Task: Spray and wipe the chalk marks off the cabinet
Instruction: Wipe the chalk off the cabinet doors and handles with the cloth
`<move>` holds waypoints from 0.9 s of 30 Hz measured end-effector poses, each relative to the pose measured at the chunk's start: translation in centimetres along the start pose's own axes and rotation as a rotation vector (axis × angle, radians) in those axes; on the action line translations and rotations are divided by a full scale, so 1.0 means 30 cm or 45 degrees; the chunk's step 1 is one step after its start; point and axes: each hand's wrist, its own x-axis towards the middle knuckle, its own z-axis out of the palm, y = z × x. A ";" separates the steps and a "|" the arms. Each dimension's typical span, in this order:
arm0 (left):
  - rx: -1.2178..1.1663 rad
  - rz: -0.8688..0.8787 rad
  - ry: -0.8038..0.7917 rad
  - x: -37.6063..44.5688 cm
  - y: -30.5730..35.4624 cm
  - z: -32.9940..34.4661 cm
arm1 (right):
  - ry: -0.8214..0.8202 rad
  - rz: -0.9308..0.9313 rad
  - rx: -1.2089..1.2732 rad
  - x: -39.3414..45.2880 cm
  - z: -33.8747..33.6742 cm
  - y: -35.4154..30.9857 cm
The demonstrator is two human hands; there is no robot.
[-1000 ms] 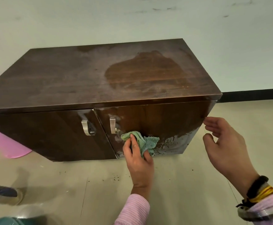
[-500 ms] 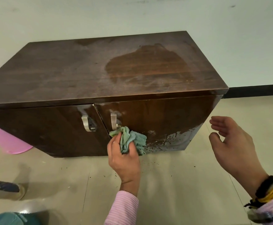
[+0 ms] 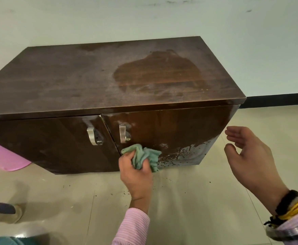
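A low dark wooden cabinet [image 3: 59, 85] stands on the floor against a pale wall. Its top has a wet patch and whitish chalk haze. My left hand [image 3: 135, 175] is shut on a crumpled green cloth [image 3: 143, 155], pressed to the lower left part of the right door [image 3: 176, 128], just below its metal handle [image 3: 122, 133]. Drips and whitish smears [image 3: 189, 152] cover the door's lower right. My right hand [image 3: 249, 160] hovers open and empty beside the cabinet's right corner, palm turned left. No spray bottle is visible.
The left door carries a second metal handle [image 3: 92, 136]. A pink object [image 3: 5, 156] lies on the floor at the cabinet's left. A foot in a dark shoe [image 3: 3, 209] rests at the lower left. Dark specks dot the tiled floor [image 3: 189, 200] in front.
My left hand has dragged the cloth leftward along the right door's lower part, from mid-door toward the handle. My right hand has stayed open beside the corner.
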 end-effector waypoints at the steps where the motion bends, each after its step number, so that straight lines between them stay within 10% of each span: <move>1: 0.001 0.133 -0.036 -0.002 0.029 0.009 | -0.008 0.005 0.002 -0.002 0.002 0.000; 5: 0.044 0.353 -0.058 -0.009 0.043 0.032 | -0.020 0.009 0.015 -0.010 0.011 0.001; 11: 0.023 -0.050 0.100 0.005 -0.058 -0.001 | -0.004 0.009 0.016 -0.001 0.007 0.012; 18: 0.126 0.476 -0.144 0.005 0.003 0.029 | 0.002 -0.011 0.025 -0.001 0.021 0.025; 23: 0.248 0.170 -0.252 -0.027 -0.117 0.020 | -0.007 -0.037 0.002 -0.004 0.022 0.029; 27: 0.343 0.729 -0.381 -0.025 -0.089 0.082 | 0.001 -0.041 -0.006 0.010 0.019 0.044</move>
